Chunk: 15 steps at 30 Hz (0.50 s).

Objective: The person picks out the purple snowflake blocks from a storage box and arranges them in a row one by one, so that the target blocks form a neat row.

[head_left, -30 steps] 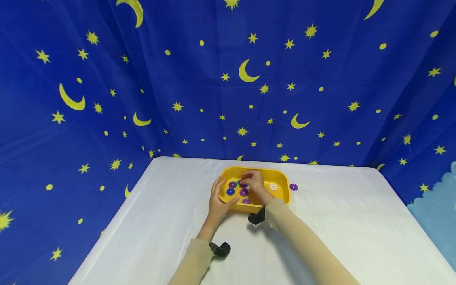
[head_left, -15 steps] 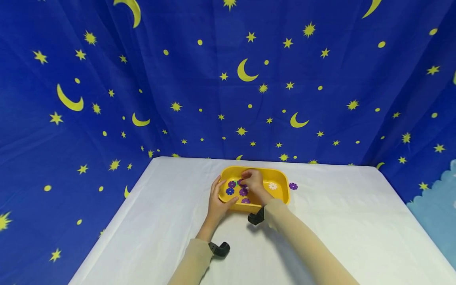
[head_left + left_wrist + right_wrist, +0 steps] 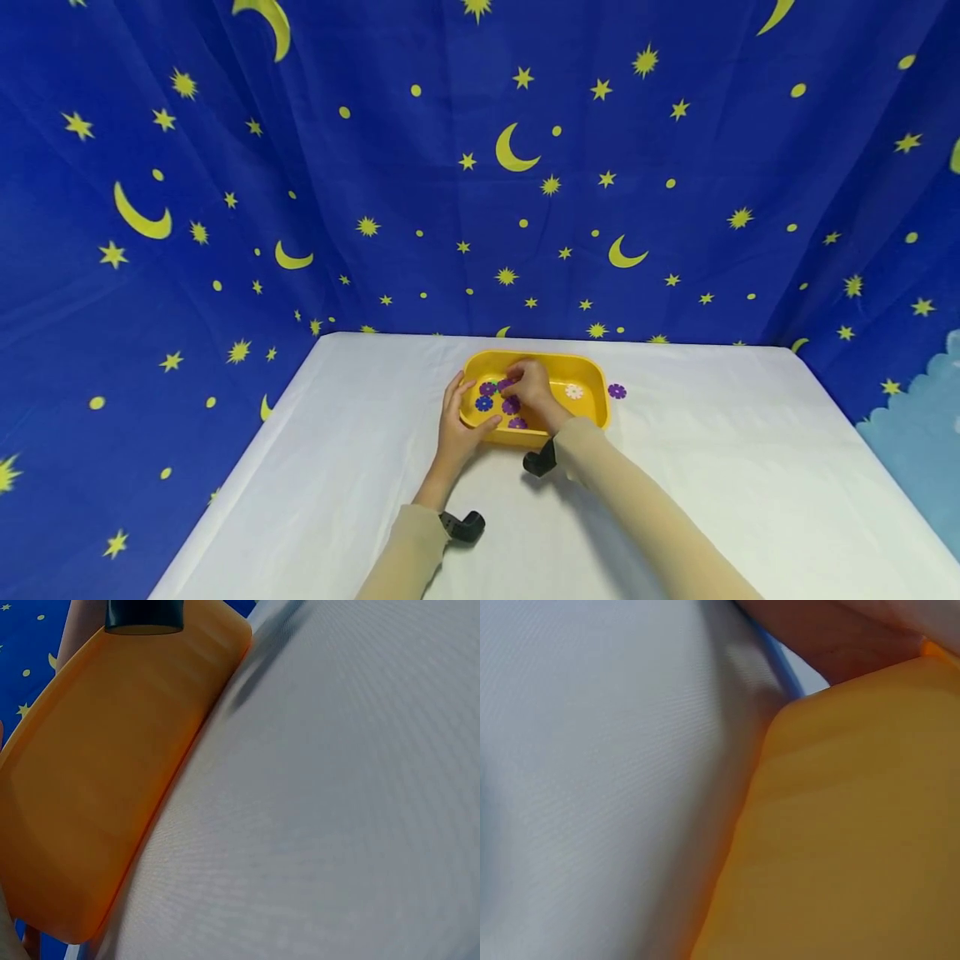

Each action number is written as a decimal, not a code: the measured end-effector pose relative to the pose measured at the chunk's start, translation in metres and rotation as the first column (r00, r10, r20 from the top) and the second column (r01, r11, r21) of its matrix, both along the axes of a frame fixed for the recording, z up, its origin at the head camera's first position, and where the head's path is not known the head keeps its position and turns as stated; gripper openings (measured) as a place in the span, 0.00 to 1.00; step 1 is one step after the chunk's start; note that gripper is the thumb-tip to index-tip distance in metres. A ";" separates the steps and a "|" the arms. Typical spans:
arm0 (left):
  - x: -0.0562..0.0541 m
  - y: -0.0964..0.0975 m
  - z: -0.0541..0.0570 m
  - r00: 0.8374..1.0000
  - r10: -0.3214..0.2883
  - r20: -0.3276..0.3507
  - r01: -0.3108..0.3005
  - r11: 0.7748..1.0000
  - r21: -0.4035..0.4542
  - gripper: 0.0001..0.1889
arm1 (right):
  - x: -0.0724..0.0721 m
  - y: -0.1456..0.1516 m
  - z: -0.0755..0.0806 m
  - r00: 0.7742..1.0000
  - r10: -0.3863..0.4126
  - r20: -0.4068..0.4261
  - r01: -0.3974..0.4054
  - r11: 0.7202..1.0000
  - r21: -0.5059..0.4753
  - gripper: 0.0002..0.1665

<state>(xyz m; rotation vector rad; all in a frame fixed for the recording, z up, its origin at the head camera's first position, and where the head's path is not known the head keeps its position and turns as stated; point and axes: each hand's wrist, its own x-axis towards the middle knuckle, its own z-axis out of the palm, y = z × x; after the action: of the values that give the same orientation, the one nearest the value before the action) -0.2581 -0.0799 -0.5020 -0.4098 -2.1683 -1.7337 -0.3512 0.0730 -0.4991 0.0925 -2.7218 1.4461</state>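
Observation:
A yellow tray (image 3: 592, 408) stands on the white-covered table, and its outer wall fills much of both wrist views, as the yellow side (image 3: 112, 772) on the left and the yellow side (image 3: 862, 817) on the right. My left hand (image 3: 459, 429) holds the tray's left end, thumb at the front rim and fingers along the side. Inside the tray, my right hand (image 3: 531, 385) pinches at a purple flower-shaped disc (image 3: 504, 386), partly hidden by its fingers. Close by lie a blue disc (image 3: 483, 403) and several purple discs (image 3: 511, 406). A sliver of green shows beside the fingertips.
A white flower-shaped disc (image 3: 573, 391) lies in the tray's right half. Outside, just right of the tray, another purple disc (image 3: 617, 391) rests on the table (image 3: 720, 467). A blue curtain (image 3: 420, 167) with yellow moons and stars stands behind and at the sides.
My right hand's fingers have shifted slightly down and to the left over the purple disc. The left hand and tray keep their places; the head view has tilted a little.

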 end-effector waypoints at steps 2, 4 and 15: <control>0.001 0.000 0.000 1.000 0.005 0.005 -0.005 1.000 0.002 0.33 | 0.001 -0.001 -0.001 1.000 0.005 0.012 -0.005 1.000 0.006 0.18; 0.002 0.001 -0.001 1.000 0.012 0.005 -0.012 1.000 0.001 0.32 | 0.002 -0.001 -0.001 1.000 0.010 0.015 -0.010 1.000 0.014 0.17; -0.001 0.001 -0.002 1.000 0.003 -0.018 -0.003 1.000 -0.002 0.34 | 0.000 -0.003 0.002 1.000 0.025 -0.015 -0.025 0.999 -0.042 0.17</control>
<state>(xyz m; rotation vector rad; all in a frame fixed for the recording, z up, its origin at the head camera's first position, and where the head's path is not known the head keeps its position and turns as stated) -0.2590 -0.0793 -0.5044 -0.4206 -2.1575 -1.7193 -0.3512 0.0699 -0.4976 0.1347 -2.6866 1.5027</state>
